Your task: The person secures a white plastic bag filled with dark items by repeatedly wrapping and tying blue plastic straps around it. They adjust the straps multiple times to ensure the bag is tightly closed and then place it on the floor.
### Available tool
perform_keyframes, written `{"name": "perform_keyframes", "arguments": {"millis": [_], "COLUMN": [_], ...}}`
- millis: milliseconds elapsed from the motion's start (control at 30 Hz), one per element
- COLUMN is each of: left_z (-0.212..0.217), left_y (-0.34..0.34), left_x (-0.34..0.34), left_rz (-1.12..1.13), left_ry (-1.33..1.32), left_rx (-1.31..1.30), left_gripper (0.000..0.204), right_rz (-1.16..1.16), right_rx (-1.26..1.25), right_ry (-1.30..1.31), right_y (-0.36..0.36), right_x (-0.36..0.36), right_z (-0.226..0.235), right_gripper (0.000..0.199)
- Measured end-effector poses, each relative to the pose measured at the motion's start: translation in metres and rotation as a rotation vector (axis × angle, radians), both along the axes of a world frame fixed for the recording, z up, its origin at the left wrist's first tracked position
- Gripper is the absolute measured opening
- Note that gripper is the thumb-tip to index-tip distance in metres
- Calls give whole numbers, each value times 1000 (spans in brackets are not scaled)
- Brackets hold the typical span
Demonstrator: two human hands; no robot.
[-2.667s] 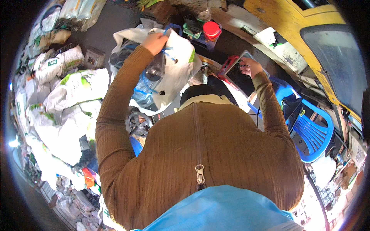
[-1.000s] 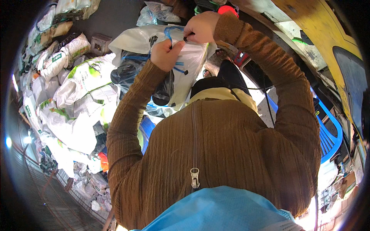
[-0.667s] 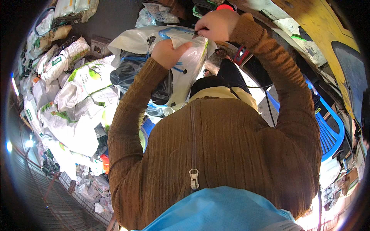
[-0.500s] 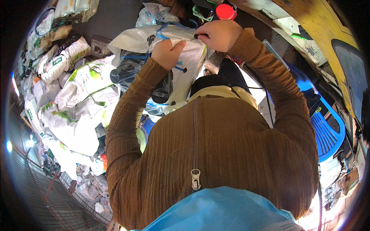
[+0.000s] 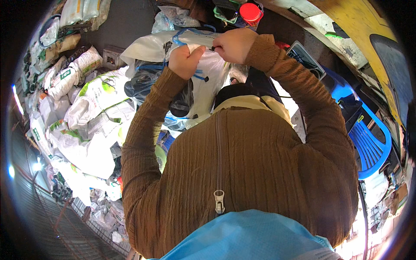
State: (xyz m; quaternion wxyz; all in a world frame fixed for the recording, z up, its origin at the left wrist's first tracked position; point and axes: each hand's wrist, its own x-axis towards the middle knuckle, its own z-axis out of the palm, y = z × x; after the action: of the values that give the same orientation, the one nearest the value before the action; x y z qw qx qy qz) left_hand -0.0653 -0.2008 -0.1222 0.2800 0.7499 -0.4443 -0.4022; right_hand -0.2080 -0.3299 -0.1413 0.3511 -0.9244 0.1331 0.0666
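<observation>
A white sack (image 5: 206, 93) lies in front of me, with blue cord (image 5: 177, 39) looped along its far edge. My left hand (image 5: 184, 61) is closed over the sack beside the cord, thumb up; what its fingers hold is hidden. Just to the right, my right hand (image 5: 236, 45) pinches a small black piece (image 5: 212, 48) above the sack. Dark objects wrapped in clear plastic (image 5: 141, 84) lie on the sack's left side, near my left forearm. A short blue cord end with a dark tip (image 5: 206, 79) rests on the white surface.
Filled white and green sacks (image 5: 97, 93) pile up on the left. A blue plastic chair (image 5: 368, 143) stands at my right, near a grey tray (image 5: 305, 58). Beyond the sack are a red-lidded container (image 5: 250, 14) and clear plastic bags (image 5: 177, 17). A yellow panel (image 5: 355, 19) borders the far right.
My right hand has moved slightly left and nearer to me, closer to my left hand, still pinching the black piece. My left hand has barely shifted.
</observation>
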Motion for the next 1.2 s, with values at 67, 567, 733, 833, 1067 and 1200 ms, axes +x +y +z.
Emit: {"name": "perform_keyframes", "arguments": {"millis": [67, 567, 733, 833, 1067, 1200], "left_z": [0, -9, -5, -3, 34, 92], "left_y": [1, -5, -7, -11, -5, 22], "left_x": [1, 7, 4, 2, -5, -21], "left_rz": [7, -15, 30, 44, -185, -151], "left_ry": [5, -102, -7, 27, -571, -558], "left_rx": [29, -47, 11, 48, 231, -13], "left_gripper": [24, 28, 28, 27, 37, 39], "right_rz": [-11, -1682, -2198, -2237, -2108, -927], "right_rx": [-32, 1001, 689, 849, 553, 858], "right_ry": [54, -392, -718, -966, -313, -956], "right_y": [-1, -124, -174, -198, -184, -82], "right_x": [-3, -230, -269, -269, -205, -71], "right_z": [2, -220, -299, -322, -220, -66], "right_gripper": [23, 26, 33, 31, 50, 37]}}
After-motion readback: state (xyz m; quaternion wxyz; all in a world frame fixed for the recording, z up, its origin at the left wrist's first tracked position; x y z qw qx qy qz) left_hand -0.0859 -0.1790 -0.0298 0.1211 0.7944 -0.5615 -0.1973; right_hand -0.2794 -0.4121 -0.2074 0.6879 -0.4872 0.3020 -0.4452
